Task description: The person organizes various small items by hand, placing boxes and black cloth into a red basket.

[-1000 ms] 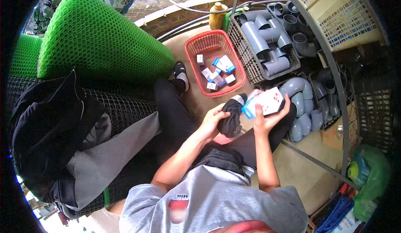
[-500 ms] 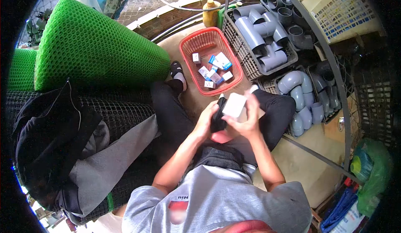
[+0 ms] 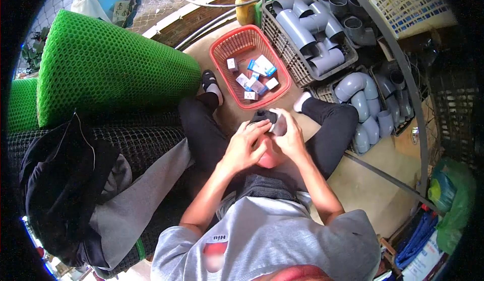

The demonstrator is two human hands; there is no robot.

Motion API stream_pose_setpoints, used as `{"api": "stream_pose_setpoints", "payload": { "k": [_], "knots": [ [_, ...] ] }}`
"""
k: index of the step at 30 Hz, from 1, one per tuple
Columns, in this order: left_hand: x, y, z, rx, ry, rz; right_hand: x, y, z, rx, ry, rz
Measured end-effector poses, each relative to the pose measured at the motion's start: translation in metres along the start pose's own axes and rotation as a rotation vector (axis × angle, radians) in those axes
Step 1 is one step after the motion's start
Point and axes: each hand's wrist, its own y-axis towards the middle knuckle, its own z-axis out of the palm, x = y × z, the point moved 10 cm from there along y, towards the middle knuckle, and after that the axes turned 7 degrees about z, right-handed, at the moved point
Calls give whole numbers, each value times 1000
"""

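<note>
Close together over my lap, both hands work on a small black thing and a white box. My left hand (image 3: 246,146) has its fingers bent over the black thing (image 3: 264,115), whose kind I cannot tell. Against its right side is the white box (image 3: 278,126), gripped by my right hand (image 3: 290,139) and partly covered by the fingers. Just below the hands a smooth pinkish-red thing (image 3: 271,156) shows between my legs. Beyond them, a red plastic basket (image 3: 216,69) on the floor holds several small blue-and-white boxes (image 3: 256,83).
Crates of grey pipe fittings (image 3: 322,59) stand right of the basket, with curved elbows (image 3: 360,104) nearer. A green mesh roll (image 3: 116,69) lies left, behind a dark jacket (image 3: 55,180). A yellow bottle (image 3: 245,10) stands at the back. A metal bar (image 3: 388,178) crosses at right.
The white box has turned and sunk between the hands, now mostly covered. My left fingers have moved over the black thing, closer to my right hand. The view has shifted slightly.
</note>
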Motion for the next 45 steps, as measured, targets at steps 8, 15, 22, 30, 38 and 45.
{"api": "stream_pose_setpoints", "payload": {
  "k": [8,15,22,30,38,45],
  "knots": [
    [-28,21,4,-26,30,121,33,-5,-10,24,75,-113],
    [-28,21,7,68,55,143,30,-19,-12,-3,-12,-154],
    [-19,17,-12,89,38,105,4,-12,-19,-59,114,-12],
    [19,22,-14,-62,30,-186,36,-10,-26,-106,-192,-194],
    [119,21,39,-41,46,-423,9,1,-20,34,-350,-120],
    [262,57,53,13,365,-555,-17,-25,-173,-396,-383,102]
  ]
}}
